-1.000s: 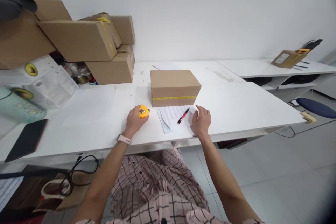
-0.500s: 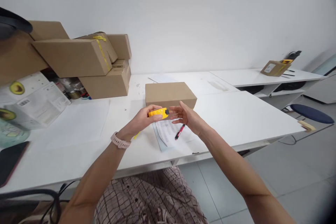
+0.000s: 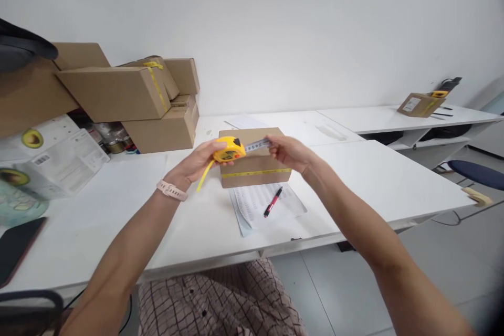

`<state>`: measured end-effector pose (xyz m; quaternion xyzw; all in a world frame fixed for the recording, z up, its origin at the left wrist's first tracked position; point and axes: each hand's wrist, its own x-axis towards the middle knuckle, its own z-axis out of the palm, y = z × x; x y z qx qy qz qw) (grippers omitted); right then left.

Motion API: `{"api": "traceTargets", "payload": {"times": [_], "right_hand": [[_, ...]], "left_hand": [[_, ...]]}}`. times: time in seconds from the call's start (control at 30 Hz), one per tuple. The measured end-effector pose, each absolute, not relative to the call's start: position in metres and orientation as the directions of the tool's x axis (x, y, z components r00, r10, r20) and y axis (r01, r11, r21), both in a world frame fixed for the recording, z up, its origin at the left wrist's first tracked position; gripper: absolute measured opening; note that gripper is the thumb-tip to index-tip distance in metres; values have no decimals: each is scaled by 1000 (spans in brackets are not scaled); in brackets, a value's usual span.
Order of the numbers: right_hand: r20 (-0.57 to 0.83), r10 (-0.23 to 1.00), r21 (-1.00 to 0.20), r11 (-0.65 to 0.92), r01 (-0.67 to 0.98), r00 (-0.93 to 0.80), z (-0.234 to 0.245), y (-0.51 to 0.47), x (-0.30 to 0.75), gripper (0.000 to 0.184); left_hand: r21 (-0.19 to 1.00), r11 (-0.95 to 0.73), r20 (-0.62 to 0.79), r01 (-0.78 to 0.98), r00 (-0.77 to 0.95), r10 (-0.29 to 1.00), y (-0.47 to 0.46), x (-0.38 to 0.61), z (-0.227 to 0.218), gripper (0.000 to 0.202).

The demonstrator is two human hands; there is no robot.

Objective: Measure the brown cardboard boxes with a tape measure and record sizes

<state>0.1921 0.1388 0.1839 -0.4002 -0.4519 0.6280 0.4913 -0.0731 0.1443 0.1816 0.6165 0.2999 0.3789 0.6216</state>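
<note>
The tape measure (image 3: 228, 150) is up over the white desk (image 3: 354, 184), in front of the left part of the cardboard box (image 3: 255, 164); whether it touches the box I cannot tell. The left hand (image 3: 201, 159) is curled around its case, and the right hand (image 3: 289, 151) has its fingertips closed in a pinch on the far end of the short silver blade (image 3: 255, 146). If that pinch slips, the blade could whip back into the case, since nothing shows whether it is locked. A loose left grip could let the case drop onto the papers (image 3: 252, 205) or knock the red pen (image 3: 273, 202) lying across them towards the near edge. The yellow strap (image 3: 205, 176), dangling at the left, might snag on the box's corner.
</note>
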Motion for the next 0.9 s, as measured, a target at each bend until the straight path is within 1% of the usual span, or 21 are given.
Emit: {"api": "traceTargets", "payload": {"times": [0.03,0.1,0.17,0.27,0.37,0.47,0.57,0.67,0.77,0.9], "right_hand": [[-54,990,-948,-92,-306,-131,189,148,205,18],[-88,996,-930,-72,-361,29,196,167,233,24],[-120,977,-941,-55,-335,175,194,184,259,29],[-176,944,-956,-96,-277,280,175,202,284,34],[-195,921,-971,-131,-202,337,149,213,286,32],[-167,911,-985,-137,-106,377,131,220,276,24],[-152,912,-986,-167,6,381,124,227,265,17],[-171,932,-973,-211,94,319,122,229,258,22],[-206,945,-956,-250,153,255,121,226,256,30],[-217,946,-937,-271,220,241,121,220,257,37]], "left_hand": [[992,-47,98,-115,492,865,152,-80,185,43],[992,-48,92,-119,395,914,171,-98,191,44],[994,-36,65,-105,284,957,192,-120,191,46],[996,16,-2,-91,152,988,219,-151,182,42],[993,74,-65,-88,93,994,234,-174,168,38],[992,97,-89,-85,93,992,238,-181,157,40],[992,100,-88,-83,134,987,240,-174,154,43],[993,95,-80,-69,191,978,245,-162,155,45],[995,86,-72,-58,204,976,247,-154,156,47],[993,92,-76,-68,205,976,244,-152,156,46]]}}
